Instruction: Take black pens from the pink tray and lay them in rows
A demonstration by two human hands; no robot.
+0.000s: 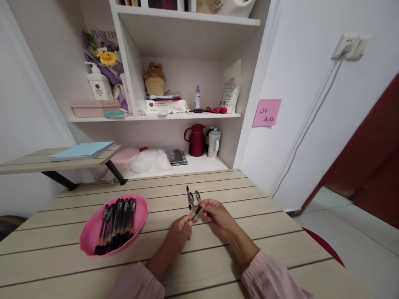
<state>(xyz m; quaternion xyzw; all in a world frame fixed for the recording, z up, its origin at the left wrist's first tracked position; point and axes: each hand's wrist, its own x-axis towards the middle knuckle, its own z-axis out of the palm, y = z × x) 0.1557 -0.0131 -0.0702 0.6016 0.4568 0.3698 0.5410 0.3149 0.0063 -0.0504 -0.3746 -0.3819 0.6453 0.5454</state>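
Between my two hands is a slim black pen (196, 212), slanting up to the right. My left hand (180, 232) is closed around its lower end. At the upper end, the fingertips of my right hand (217, 216) pinch the tip. Just beyond my hands, a thin black pen part (188, 196) lies on the table beside two small dark pieces with clear parts, a nearer one (191, 198) and another (197, 195); their exact kind is too small to tell. Off to the left, a pink scalloped tray (142, 209) holds several black pens (116, 224) side by side.
The slatted wooden table (237, 257) meets a white shelf unit (183, 116) at its back. A raised side shelf (18, 162) carries light blue paper (82, 150). On the lower shelf stand a red jug (196, 141) and a pale cup (213, 143), near a white plastic bag (151, 161).
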